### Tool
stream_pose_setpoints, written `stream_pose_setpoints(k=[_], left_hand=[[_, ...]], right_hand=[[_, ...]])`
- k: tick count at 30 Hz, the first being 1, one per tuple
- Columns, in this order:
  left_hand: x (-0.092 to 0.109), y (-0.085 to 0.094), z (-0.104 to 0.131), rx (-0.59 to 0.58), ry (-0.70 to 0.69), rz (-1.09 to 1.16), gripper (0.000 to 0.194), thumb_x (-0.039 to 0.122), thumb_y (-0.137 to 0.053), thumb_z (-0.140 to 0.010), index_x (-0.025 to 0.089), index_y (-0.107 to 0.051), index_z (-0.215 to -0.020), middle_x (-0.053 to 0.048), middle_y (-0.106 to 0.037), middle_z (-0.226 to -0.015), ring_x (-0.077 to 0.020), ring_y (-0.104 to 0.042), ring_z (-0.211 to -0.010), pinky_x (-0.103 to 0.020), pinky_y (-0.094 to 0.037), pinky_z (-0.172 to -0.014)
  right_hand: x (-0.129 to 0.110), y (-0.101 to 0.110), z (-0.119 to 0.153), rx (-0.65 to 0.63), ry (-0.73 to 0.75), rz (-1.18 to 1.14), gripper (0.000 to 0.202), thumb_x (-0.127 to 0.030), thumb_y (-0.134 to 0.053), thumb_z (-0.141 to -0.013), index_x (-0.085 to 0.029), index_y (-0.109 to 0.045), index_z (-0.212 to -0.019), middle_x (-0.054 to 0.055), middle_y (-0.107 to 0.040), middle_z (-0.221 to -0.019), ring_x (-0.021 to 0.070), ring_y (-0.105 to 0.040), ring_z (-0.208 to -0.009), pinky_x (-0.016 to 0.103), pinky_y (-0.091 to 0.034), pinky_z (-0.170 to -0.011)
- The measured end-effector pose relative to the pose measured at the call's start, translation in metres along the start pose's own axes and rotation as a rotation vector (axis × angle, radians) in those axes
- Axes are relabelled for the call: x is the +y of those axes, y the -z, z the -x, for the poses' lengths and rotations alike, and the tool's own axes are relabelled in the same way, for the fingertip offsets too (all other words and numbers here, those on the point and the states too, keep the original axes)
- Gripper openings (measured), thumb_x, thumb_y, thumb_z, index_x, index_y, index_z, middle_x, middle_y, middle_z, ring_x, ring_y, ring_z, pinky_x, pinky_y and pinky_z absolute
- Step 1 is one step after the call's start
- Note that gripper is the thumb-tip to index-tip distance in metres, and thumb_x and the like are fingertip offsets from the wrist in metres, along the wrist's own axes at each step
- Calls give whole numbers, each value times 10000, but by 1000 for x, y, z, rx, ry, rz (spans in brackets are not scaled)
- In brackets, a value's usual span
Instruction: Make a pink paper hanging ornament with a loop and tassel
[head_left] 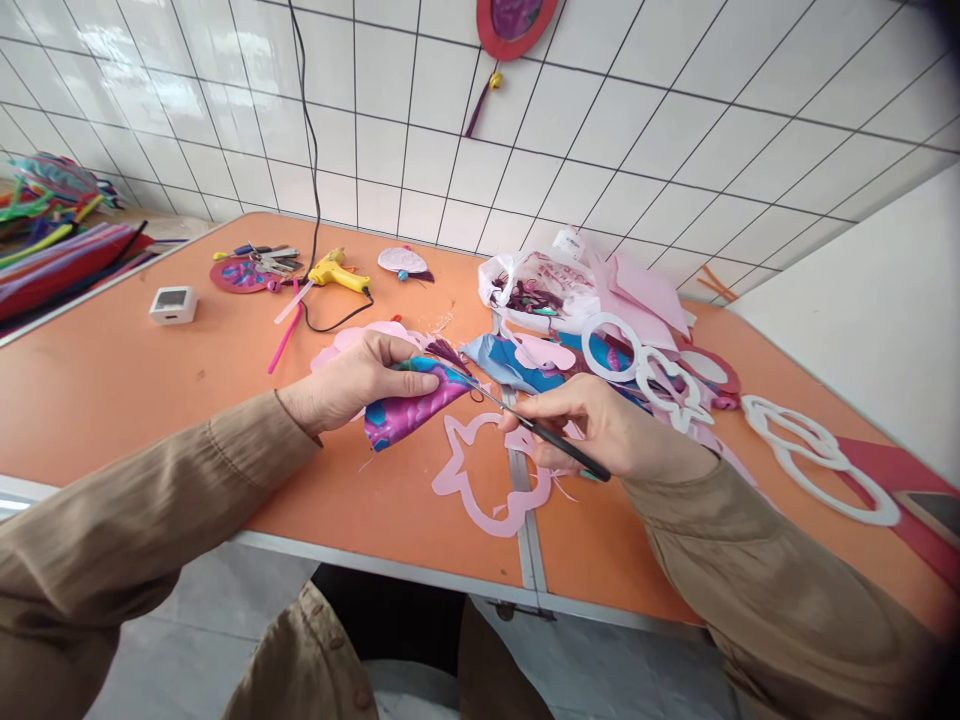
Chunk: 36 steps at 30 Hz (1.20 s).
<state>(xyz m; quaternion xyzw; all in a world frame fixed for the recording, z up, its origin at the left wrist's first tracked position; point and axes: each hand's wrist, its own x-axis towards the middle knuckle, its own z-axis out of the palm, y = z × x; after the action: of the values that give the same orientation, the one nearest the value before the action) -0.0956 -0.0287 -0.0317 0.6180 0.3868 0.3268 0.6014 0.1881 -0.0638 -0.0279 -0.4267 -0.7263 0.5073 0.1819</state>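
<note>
My left hand (367, 380) pinches a folded piece of shiny purple and blue patterned fabric (412, 412) above the table. My right hand (600, 425) grips black-handled scissors (555, 437), their blades reaching to the right edge of the fabric. Whether the blades are parted I cannot tell. A dark purple tassel (448, 352) lies just behind the fabric. Beneath and between my hands is a pink cut-out frame (452, 480) with a wavy outline. Pale pink scalloped pieces (337, 345) lie partly hidden behind my left hand.
A yellow glue gun (335, 270) with its cord, keys (277, 260) and a small white box (173, 305) stand at the back left. Fabric scraps (495, 360), a plastic bag (555, 280) and white ring cut-outs (832, 475) crowd the right. A tiled wall (420, 120) borders the orange table (150, 400).
</note>
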Motion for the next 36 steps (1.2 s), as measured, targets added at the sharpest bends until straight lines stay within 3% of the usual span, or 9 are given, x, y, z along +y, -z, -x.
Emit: stream_pose_setpoints(k=[9,15,21,36], left_hand=[[4,-1,-1,-20,53,113,260,288,-966,-593,140,-778,-693,-5,-677,-593,-79,-518,-489,-195,-361,-426],[2,2,-2,38,80,88,332,318,-1006,-533,134,-795,-712,-22,-693,-600,-85,-539,-474,-193,-380,-409],[-2,5,-4,81,99,40,325,326,-996,-556,141,-779,-713,-14,-694,-616,-93,-570,-500,-197,-419,-438],[-3,9,-7,10,57,73,307,270,-1009,-527,163,-798,-722,9,-666,-600,-75,-516,-502,-202,-363,-423]], right_hand=[[3,2,1,-16,-15,-72,375,-420,-818,-810,-104,-758,-1003,-69,-433,-568,61,-323,-473,245,-332,-429],[2,2,1,-17,-36,-67,407,-442,-838,-783,-108,-759,-1003,-64,-453,-572,61,-333,-476,239,-353,-422],[0,3,1,-31,-64,-64,333,-359,-808,-773,-119,-755,-997,-68,-464,-565,63,-359,-463,237,-370,-424],[1,3,-1,-52,-95,-62,396,-402,-818,-763,-113,-750,-1024,-58,-499,-570,63,-387,-457,224,-369,-415]])
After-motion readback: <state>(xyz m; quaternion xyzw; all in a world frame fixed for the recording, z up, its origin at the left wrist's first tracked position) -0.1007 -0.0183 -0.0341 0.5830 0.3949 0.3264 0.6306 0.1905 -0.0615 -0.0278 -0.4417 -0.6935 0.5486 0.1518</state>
